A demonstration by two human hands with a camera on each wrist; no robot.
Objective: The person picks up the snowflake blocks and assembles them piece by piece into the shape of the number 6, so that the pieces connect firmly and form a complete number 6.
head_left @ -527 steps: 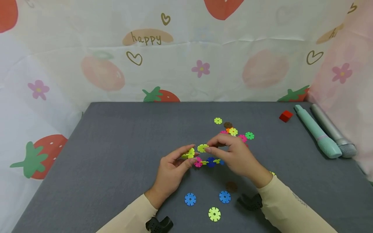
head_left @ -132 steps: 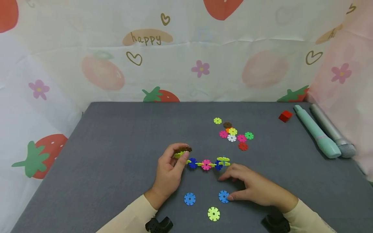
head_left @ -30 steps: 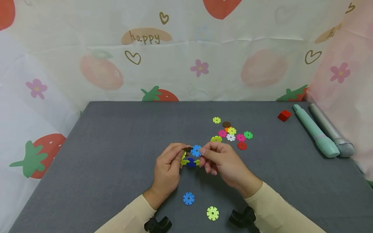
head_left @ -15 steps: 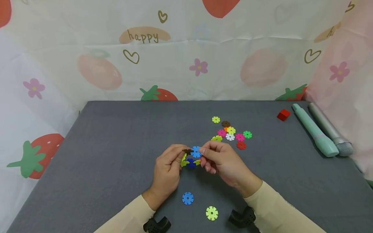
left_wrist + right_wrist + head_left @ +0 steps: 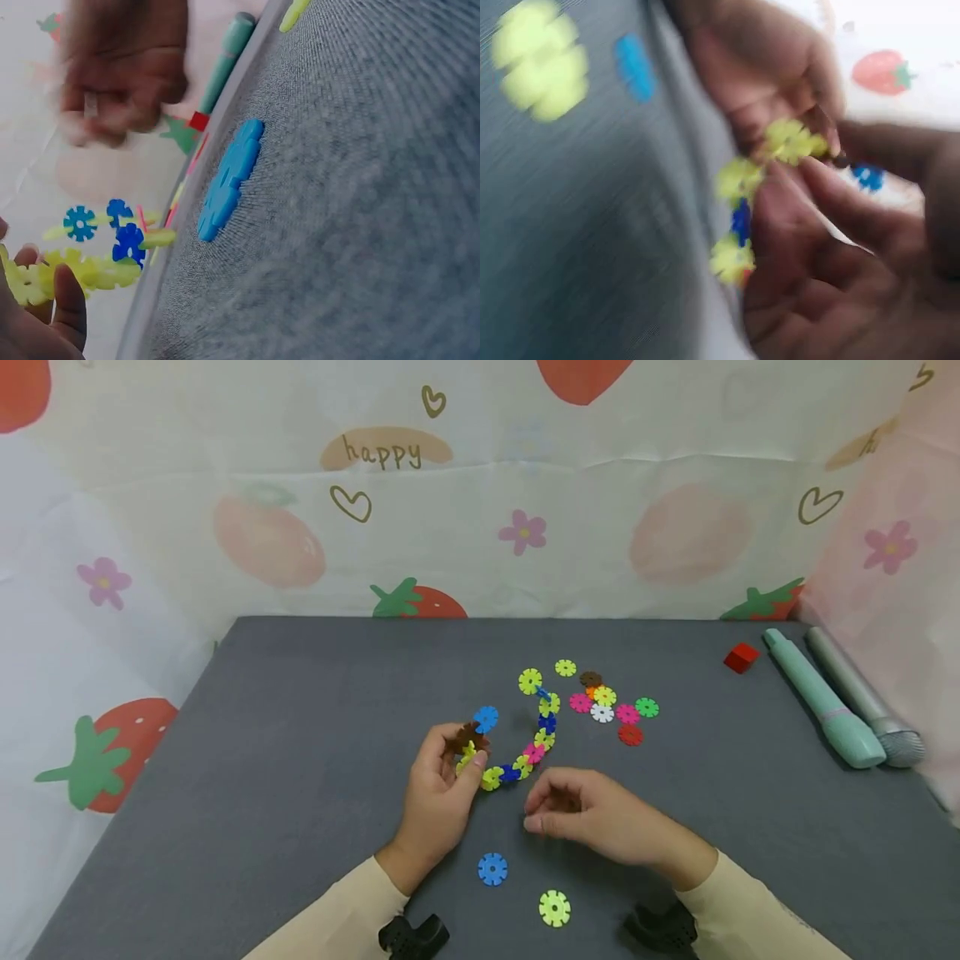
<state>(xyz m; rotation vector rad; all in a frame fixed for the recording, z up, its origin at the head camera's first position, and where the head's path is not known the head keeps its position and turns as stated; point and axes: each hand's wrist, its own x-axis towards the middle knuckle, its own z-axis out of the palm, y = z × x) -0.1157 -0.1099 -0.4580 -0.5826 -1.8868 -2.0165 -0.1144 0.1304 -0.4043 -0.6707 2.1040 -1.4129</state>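
Observation:
A curved chain of interlocking notched plastic discs (image 5: 545,740), in yellow-green, dark blue and pink, trails over the table. My left hand (image 5: 437,806) pinches its near end between thumb and fingers. A brown disc (image 5: 468,739) sits at that end, with a light blue disc (image 5: 486,719) standing above it. To the right, my right hand (image 5: 615,818) hovers just off the chain, fingers loosely curled around nothing visible; it is blurred in the left wrist view. In the right wrist view, yellow discs (image 5: 789,141) show by the left hand's fingers.
A loose blue disc (image 5: 492,869) and a yellow-green disc (image 5: 554,908) lie in front. Several loose discs, including a white one (image 5: 602,712), are scattered behind the right hand. A red cube (image 5: 741,657), a mint microphone (image 5: 825,702) and a silver microphone (image 5: 870,697) lie far right.
The brown disc and one light blue disc, earlier loose on the table, are now on the chain's held end. My right hand has let go of the blue disc and drawn back towards me.

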